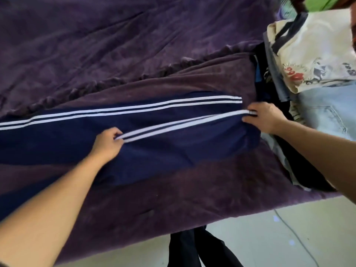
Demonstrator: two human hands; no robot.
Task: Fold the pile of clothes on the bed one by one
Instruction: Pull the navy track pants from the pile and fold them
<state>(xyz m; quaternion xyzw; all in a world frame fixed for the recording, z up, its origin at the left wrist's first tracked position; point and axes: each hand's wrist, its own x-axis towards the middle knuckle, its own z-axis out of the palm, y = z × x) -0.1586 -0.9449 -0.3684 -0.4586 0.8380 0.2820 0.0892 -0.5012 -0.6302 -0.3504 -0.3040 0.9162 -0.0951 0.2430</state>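
Navy track pants [163,149] with white side stripes lie stretched across the purple bed cover [115,45]. My left hand [107,143] pinches the striped edge of the near leg at its middle. My right hand [264,117] grips the same striped edge at the right end of the pants, next to the pile. The far leg with its stripes lies flat behind. A pile of clothes [312,60] sits at the right: a cream printed shirt on top, light blue jeans [327,110] below, dark garments underneath.
The bed's near edge runs diagonally from lower left to right, with pale tiled floor [269,237] beyond it. A thin cable [294,234] lies on the floor. My dark trouser legs [192,247] stand at the edge.
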